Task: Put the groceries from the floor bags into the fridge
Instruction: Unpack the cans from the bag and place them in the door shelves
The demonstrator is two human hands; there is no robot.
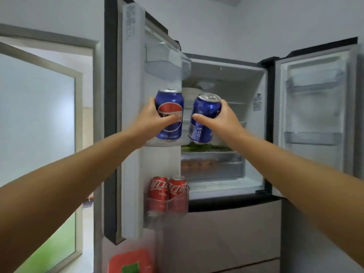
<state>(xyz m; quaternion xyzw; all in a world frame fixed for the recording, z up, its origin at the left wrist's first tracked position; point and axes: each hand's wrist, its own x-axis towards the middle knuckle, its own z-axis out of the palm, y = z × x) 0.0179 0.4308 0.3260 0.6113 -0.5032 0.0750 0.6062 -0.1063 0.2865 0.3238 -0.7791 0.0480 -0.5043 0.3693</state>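
We see 2 bare forearms, with no sleeves on them. Our left hand (152, 117) and right hand (220, 120) wear no gloves, rings or watches.

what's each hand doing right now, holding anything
Left hand: closed around an upright blue cola can.
Right hand: closed around a second blue can, tilted.

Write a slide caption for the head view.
Each hand holds a blue can at the open fridge door.
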